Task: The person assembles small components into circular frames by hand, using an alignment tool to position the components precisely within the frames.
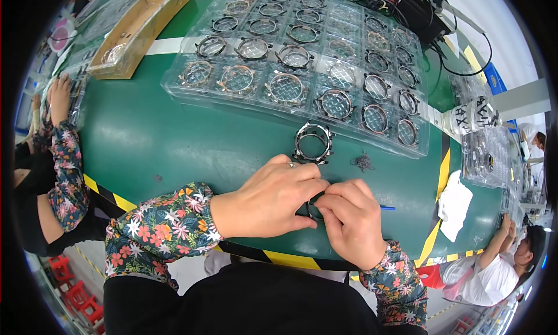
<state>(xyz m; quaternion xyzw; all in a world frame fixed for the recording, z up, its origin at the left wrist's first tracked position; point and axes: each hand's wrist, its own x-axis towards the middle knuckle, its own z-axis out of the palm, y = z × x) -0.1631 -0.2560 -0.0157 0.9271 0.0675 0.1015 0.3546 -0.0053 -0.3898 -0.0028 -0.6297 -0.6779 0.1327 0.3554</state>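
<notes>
My left hand (270, 198) is closed round a dark ring-shaped watch case (308, 208), thumb below and fingers above. My right hand (353, 218) pinches at the right side of the same case, its fingertips touching the left hand's. Much of this case is hidden by the fingers, and I cannot tell whether a smaller part sits in the pinch. Just beyond my hands, a metal watch case (298, 143) lies on the green table. To its right is a small tangled heap of thin black pieces (363, 161).
Clear plastic trays (244, 102) with many watch cases fill the far side. A wooden box (110, 71) stands far left, a white cloth (454, 207) near right. A thin blue stick (387, 207) lies beside my right hand. Other people sit left and right.
</notes>
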